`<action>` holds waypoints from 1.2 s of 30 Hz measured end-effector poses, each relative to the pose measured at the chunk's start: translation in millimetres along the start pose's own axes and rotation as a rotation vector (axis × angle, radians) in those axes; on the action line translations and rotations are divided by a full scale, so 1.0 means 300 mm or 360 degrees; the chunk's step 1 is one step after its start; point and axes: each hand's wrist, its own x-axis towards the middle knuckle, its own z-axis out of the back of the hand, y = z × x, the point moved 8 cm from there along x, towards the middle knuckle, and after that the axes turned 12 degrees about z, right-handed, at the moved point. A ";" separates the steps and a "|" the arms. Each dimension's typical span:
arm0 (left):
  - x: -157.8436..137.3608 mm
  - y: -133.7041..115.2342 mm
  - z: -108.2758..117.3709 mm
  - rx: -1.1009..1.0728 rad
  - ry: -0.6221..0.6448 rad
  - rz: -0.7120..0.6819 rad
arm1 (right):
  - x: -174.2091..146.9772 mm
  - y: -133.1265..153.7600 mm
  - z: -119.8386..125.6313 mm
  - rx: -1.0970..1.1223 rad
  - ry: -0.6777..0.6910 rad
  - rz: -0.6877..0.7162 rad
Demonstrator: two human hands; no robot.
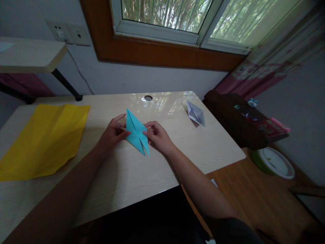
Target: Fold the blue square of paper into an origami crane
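Note:
A turquoise sheet of origami paper (135, 130), folded into a long diamond, is held up between my two hands just above the desk. Its lower end is split into two points, and a crease runs down the middle. My left hand (114, 131) pinches its left corner, thumb on the front face. On the opposite corner, my right hand (157, 135) closes with the thumb in front and the fingers behind. The paper hides some of my fingertips. Farther right on the desk lies a folded white paper boat (195, 113).
A large yellow sheet (48, 139) covers the left of the pale wooden desk (157, 169). A small raised shelf (33, 56) stands at the back left. The desk has a round cable hole (148, 98). A green-and-white bin (273, 162) is on the floor at right.

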 end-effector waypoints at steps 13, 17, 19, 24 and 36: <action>-0.050 -0.071 -0.035 0.0542 0.0077 -0.0339 | 0.000 -0.010 -0.016 0.0087 0.0124 -0.0093; -0.058 -0.096 -0.035 0.0552 0.0096 -0.0437 | 0.000 -0.002 -0.013 0.0083 0.0138 -0.0068; -0.060 -0.096 -0.034 0.0544 0.0084 -0.0410 | 0.001 0.003 -0.011 0.0094 0.0116 -0.0061; -0.057 -0.082 -0.003 0.0482 -0.0116 -0.0234 | 0.000 0.007 -0.001 0.0094 0.0021 -0.0079; -0.045 -0.045 0.027 0.0385 -0.0234 -0.0083 | 0.010 0.025 0.033 -0.0090 -0.0153 -0.0052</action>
